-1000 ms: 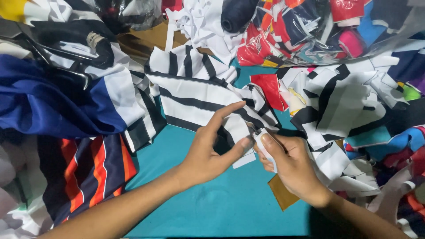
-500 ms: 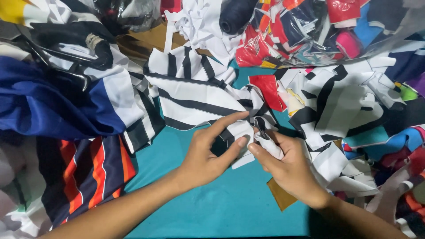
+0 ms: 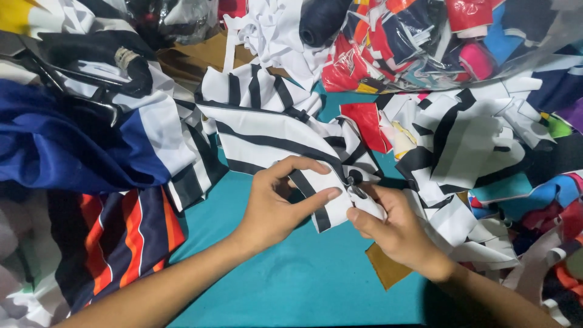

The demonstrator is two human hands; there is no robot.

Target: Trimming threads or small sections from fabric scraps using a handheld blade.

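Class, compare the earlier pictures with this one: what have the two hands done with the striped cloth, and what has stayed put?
The left hand and right hand drew together, both now pinching the black-and-white striped fabric piece. The teal table surface and navy cloth stayed put.

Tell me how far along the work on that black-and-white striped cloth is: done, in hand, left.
Done: cut scraps lie heaped to the right, and a clear bag holds more coloured bits.
In hand: the left hand and right hand pinch one edge of the striped cloth over the teal surface.
Left: most of that cloth lies spread out, and the blue fabric and orange-striped piece sit untouched.
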